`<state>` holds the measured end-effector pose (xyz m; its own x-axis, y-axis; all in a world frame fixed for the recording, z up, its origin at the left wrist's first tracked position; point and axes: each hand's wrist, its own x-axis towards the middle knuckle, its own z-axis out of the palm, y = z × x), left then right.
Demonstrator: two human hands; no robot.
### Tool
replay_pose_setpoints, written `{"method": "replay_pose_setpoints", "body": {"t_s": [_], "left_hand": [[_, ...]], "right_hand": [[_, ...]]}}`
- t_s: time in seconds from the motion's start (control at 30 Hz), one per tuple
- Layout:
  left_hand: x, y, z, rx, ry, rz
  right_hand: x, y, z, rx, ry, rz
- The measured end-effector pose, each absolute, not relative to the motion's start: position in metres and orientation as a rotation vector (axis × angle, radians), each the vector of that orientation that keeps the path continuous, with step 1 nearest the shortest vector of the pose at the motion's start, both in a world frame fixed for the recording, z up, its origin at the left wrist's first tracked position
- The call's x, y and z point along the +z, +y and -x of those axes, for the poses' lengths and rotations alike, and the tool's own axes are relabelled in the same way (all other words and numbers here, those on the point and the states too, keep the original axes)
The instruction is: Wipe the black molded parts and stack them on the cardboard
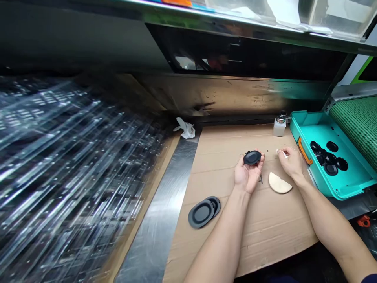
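My left hand (247,175) is palm up, its fingers closed around the edge of a black oval plastic part (252,157) with a small tab. To its right, my right hand (291,162) is closed in a pinch on a small white piece (285,154), perhaps tissue or cloth; most of it is hidden by the fingers. Between my forearms lies a cream half-round pad (279,184) with a notch in its straight edge. Left of my left forearm, a dark grey oval part (201,214) partly overlaps a second, black one (216,205).
Cardboard (218,173) covers the worktop beside a metal strip (161,212). Clear plastic trays (73,165) are stacked at left. A turquoise bin (353,157) with several black round parts stands at right, near a pump bottle (279,127). Crumpled white tissue (187,129) lies behind.
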<state>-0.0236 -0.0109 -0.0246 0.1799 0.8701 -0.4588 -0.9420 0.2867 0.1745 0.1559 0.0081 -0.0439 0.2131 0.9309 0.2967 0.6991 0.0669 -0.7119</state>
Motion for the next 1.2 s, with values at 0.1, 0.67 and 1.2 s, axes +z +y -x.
{"method": "replay_pose_setpoints", "body": {"t_s": [0.1, 0.67, 1.2], "left_hand": [[-0.025, -0.009, 0.024, 1.296, 0.519, 0.212], [-0.043, -0.011, 0.009, 1.329, 0.525, -0.107], [-0.055, -0.014, -0.009, 1.323, 0.585, -0.249]], "right_hand": [[-0.044, 0.009, -0.155, 0.368, -1.536, 1.677], [-0.034, -0.006, -0.129, 0.491, -1.562, 1.439], [-0.032, -0.008, -0.118, 0.359, -1.790, 1.598]]}}
